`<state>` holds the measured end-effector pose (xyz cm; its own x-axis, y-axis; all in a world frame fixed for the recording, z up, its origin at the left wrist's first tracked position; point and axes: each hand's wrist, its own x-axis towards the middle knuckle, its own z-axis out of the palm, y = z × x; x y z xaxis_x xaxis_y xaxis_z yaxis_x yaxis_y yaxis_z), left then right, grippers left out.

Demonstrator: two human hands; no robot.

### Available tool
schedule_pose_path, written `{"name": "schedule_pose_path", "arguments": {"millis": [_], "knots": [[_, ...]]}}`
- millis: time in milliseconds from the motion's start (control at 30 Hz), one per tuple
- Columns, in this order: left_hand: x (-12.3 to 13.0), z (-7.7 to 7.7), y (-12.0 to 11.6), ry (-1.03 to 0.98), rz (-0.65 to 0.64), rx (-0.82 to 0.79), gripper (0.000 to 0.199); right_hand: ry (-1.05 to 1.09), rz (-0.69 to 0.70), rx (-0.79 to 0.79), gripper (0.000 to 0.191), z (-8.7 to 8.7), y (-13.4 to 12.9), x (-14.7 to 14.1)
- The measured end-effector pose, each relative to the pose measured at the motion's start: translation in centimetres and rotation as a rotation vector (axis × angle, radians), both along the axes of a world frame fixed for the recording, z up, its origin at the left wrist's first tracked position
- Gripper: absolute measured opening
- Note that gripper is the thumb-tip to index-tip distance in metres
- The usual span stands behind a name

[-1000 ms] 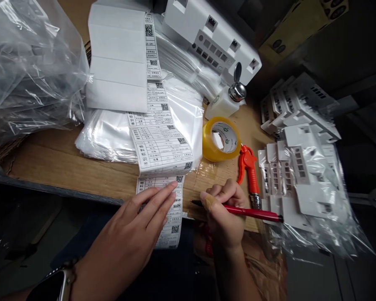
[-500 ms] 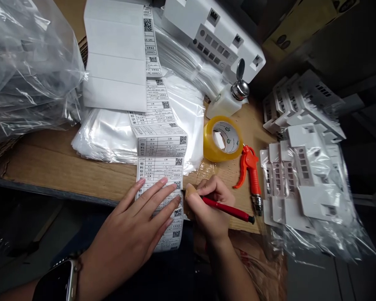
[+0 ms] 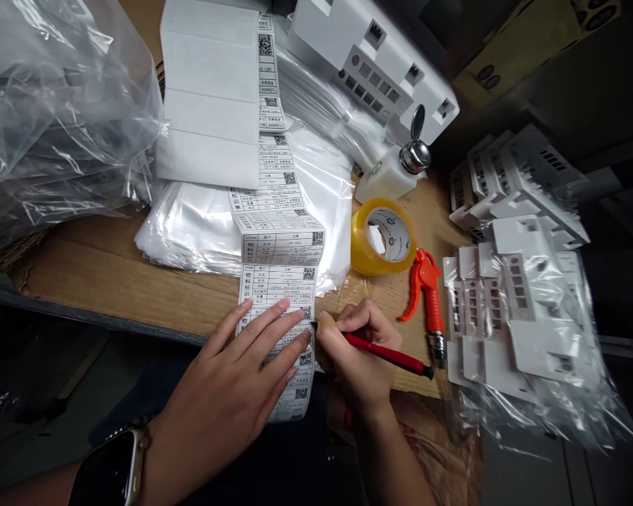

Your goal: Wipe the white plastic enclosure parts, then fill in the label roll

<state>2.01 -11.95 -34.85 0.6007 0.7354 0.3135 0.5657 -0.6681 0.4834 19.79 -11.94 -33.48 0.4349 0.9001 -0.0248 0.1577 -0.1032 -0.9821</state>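
A strip of printed labels (image 3: 279,281) with small square codes runs down over the table's front edge. My left hand (image 3: 243,365) lies flat across it, fingers spread, pressing the paper. A red pen (image 3: 385,353) is pinched in my right hand (image 3: 361,351), its dark tip at the strip's right side beside my left fingertips. The upper part of the strip lies over a stack of clear plastic bags (image 3: 190,239), and blank white label backing (image 3: 211,98) covers some of it.
Right of the labels are a roll of yellowish tape (image 3: 361,242), a white pump bottle (image 3: 387,176) and a red air blow gun (image 3: 431,299). Bagged white plastic panels (image 3: 538,302) stand at the right, a large white housing (image 3: 369,63) behind, and a heap of clear plastic (image 3: 63,119) at the left.
The whole view has shifted slightly, so everything appears a little further right. Both hands keep nearly the same place on the labels, the pen tip still at the right side.
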Motion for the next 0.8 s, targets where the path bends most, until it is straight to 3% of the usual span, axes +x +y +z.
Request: {"name": "schedule_pose_path", "arguments": {"millis": [333, 800], "knots": [[-0.3, 0.6, -0.2, -0.015, 0.037, -0.021, 0.03, 0.27, 0.01, 0.054, 0.038, 0.7, 0.5, 2.1], [-0.3, 0.2, 0.5, -0.053, 0.02, 0.001, 0.037, -0.021, 0.017, 0.006, 0.037, 0.1, 1.4, 0.7]]}}
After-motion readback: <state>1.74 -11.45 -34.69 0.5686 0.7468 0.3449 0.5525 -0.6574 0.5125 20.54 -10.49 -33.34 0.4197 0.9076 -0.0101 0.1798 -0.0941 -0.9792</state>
